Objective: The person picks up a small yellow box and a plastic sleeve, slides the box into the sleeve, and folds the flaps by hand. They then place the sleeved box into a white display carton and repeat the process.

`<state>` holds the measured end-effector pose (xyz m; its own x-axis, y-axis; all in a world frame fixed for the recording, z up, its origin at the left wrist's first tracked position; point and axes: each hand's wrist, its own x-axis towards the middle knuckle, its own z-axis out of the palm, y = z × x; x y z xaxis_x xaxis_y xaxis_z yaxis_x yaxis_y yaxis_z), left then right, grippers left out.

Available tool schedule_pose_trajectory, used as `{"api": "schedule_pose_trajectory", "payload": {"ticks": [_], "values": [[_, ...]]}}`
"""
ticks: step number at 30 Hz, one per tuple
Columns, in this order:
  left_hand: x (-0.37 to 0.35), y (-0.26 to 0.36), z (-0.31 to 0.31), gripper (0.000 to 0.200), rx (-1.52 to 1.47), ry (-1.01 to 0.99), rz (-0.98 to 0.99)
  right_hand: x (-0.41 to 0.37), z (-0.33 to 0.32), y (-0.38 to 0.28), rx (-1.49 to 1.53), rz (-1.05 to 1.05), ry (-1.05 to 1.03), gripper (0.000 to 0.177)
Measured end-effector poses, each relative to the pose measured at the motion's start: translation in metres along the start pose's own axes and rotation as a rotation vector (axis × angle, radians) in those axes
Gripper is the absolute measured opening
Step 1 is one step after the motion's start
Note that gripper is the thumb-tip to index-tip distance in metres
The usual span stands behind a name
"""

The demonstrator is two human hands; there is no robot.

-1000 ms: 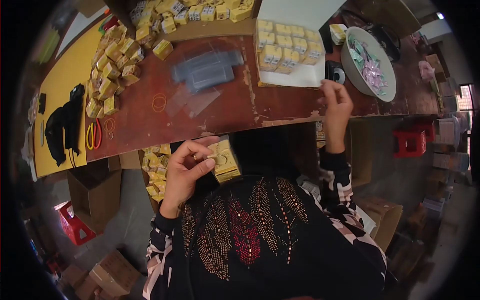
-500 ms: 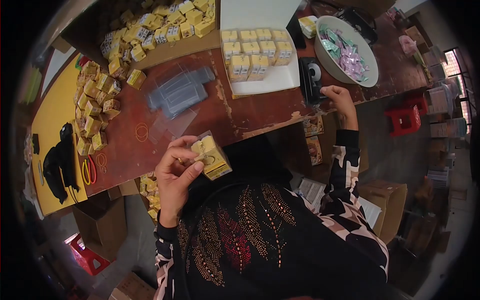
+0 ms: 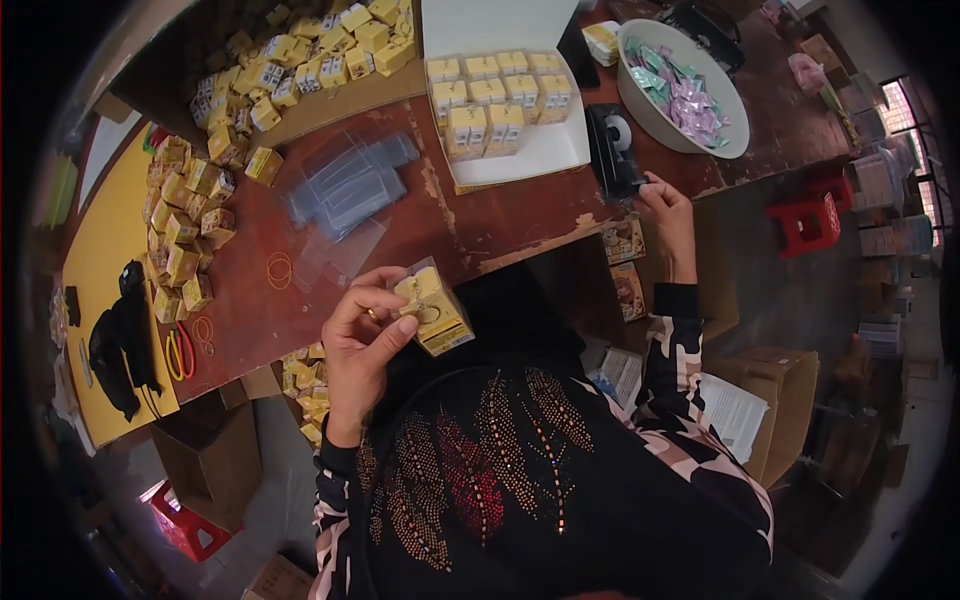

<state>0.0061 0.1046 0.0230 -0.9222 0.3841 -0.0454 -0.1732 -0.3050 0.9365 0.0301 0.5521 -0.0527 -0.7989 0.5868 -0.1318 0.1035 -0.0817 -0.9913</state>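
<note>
- Yellow box (image 3: 432, 310), in what looks like a clear sleeve, is held in the air off the table edge, well left of the tape dispenser (image 3: 608, 150) and nearer the body.
- Left hand (image 3: 362, 345) is clamped on it: thumb on the near face, fingers curled over the top. The box juts out to the right of the fingers, tilted, with its right end free.
- Right hand (image 3: 665, 200) is at the dispenser's near end, fingertips pinched together. Whether there's tape between them is too small to tell.
- Step in hand reads as drawing tape. To do it well:
  - pull straight along the dispenser's line
  - tear down against the cutter
  - keep the strip short so it doesn't curl back on itself
- Left grip should stay off the sleeve flap, so that face is bare for the strip.
- White tray (image 3: 560, 160) with rows of finished boxes sits just left of the dispenser.
- Bowl (image 3: 640, 100) of pink and green sachets sits just right of the dispenser and beyond it.
- Stack of clear sleeves (image 3: 345, 185) lies on the table (image 3: 420, 235), further left of the dispenser, past the tray.
- Loose yellow boxes (image 3: 185, 220) are heaped far left of the dispenser, with rubber bands (image 3: 280, 268) between that heap and the sleeves.
</note>
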Motion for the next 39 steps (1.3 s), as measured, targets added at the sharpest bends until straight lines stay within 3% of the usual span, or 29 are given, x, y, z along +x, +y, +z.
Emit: {"api": "schedule_pose_trajectory", "payload": {"ticks": [3, 6, 9, 13, 14, 15, 19, 21, 22, 28, 35, 38, 39], "values": [[0.003, -0.003, 0.005, 0.020, -0.036, -0.012, 0.003, 0.001, 0.001, 0.018, -0.014, -0.029, 0.020, 0.012], [0.010, -0.004, 0.009, 0.019, -0.058, -0.010, 0.026, 0.003, 0.002, 0.022, -0.058, -0.188, 0.041, 0.015], [0.014, -0.004, 0.013, 0.019, -0.079, -0.006, 0.080, -0.002, -0.008, 0.022, -0.257, -0.243, 0.023, 0.015], [0.018, 0.002, 0.018, 0.020, -0.047, -0.020, 0.182, -0.024, 0.006, -0.005, -0.440, -0.469, 0.220, 0.012], [0.018, 0.003, 0.019, 0.019, 0.103, -0.011, 0.260, -0.041, 0.028, -0.025, -0.241, -0.417, 0.153, 0.008], [0.019, 0.003, 0.021, 0.018, 0.252, -0.015, 0.335, -0.058, 0.050, -0.042, -0.235, -0.408, 0.153, 0.008], [0.022, 0.005, 0.034, 0.015, 0.485, 0.014, 0.496, -0.121, 0.126, -0.079, 0.153, -0.275, -0.471, 0.008], [0.023, 0.005, 0.038, 0.016, 0.496, 0.023, 0.529, -0.142, 0.154, -0.078, 0.256, -0.229, -0.602, 0.009], [0.023, 0.004, 0.038, 0.017, 0.506, 0.038, 0.556, -0.146, 0.164, -0.073, 0.297, -0.218, -0.645, 0.022], [0.024, -0.004, 0.033, 0.019, 0.582, 0.029, 0.690, -0.153, 0.193, -0.070, 0.262, -0.143, -0.660, 0.054], [0.023, -0.005, 0.032, 0.019, 0.631, 0.039, 0.697, -0.151, 0.194, -0.069, 0.258, -0.044, -0.635, 0.052], [0.022, -0.003, 0.032, 0.018, 0.545, 0.046, 0.644, -0.146, 0.193, -0.067, 0.016, -0.113, -0.564, 0.050], [0.021, 0.001, 0.032, 0.018, 0.543, 0.038, 0.570, -0.142, 0.191, -0.062, -0.133, -0.307, -0.472, 0.047]]}}
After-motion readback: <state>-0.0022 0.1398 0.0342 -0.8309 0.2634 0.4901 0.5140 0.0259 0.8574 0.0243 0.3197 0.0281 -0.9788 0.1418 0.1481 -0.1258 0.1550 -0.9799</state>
